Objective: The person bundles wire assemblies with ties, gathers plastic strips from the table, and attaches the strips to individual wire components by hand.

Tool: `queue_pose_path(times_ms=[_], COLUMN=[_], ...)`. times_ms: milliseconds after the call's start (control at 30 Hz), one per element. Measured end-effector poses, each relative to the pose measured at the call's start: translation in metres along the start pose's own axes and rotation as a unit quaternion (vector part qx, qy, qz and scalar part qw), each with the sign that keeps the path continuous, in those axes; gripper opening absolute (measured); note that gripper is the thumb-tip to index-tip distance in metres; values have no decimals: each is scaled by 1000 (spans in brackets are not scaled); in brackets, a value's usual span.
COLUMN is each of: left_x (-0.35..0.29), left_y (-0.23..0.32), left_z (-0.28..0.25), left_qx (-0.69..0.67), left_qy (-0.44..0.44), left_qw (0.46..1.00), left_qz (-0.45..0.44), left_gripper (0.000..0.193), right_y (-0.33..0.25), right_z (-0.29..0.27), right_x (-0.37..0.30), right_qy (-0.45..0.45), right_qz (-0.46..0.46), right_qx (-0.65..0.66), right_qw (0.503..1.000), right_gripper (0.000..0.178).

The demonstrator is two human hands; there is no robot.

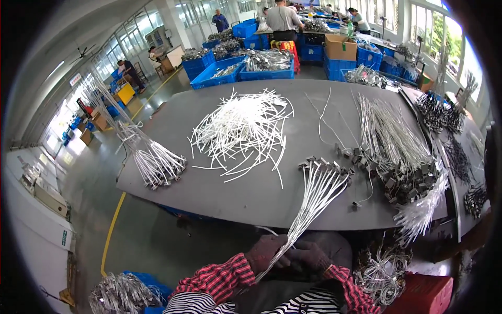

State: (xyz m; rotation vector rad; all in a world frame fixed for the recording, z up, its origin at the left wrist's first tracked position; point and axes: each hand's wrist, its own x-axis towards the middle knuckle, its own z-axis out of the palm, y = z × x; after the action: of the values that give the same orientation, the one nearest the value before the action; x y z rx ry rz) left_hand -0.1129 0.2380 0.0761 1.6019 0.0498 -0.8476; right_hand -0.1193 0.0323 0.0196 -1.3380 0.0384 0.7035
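Table (219, 203): matt, smooth. Tube pile (240, 125): smooth, plastic-looking. Bundle (315, 201): same, slight sheen. Gloves (264, 253): matt, roughish cloth. Sleeves (212, 280): matt cloth. Crates (196, 67): smooth plastic. Carton (340, 49): matt cardboard. Floor (157, 230): smooth, glossy.

There are two hands, one left hand (267, 253) and one right hand (310, 256), with one bunch of wires (312, 203). The gray table (209, 200) has one heap of white strips (241, 128), one left-end bunch (149, 157) and one big right-side pile (391, 133). I see one red box (428, 294). Blue bins (267, 75): too many to count.
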Motion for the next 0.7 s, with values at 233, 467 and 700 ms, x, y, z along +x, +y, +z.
queue_pose_path(times_ms=[233,467,700], left_x=[5,14,-6], left_y=[-20,-46,-20], left_z=[0,22,17], left_qx=[-145,-31,175], left_qy=[18,306,318], left_qw=[989,946,772], left_qz=[-13,100,521], left_gripper=[32,27,16], right_y=[-25,-68,-55], right_z=[-17,6,23], right_x=[-37,-31,6], right_qy=[-46,-26,-80], right_qz=[-203,39,-231], right_qx=[-276,-144,-494], right_qw=[938,988,834], right_gripper=[19,26,37])
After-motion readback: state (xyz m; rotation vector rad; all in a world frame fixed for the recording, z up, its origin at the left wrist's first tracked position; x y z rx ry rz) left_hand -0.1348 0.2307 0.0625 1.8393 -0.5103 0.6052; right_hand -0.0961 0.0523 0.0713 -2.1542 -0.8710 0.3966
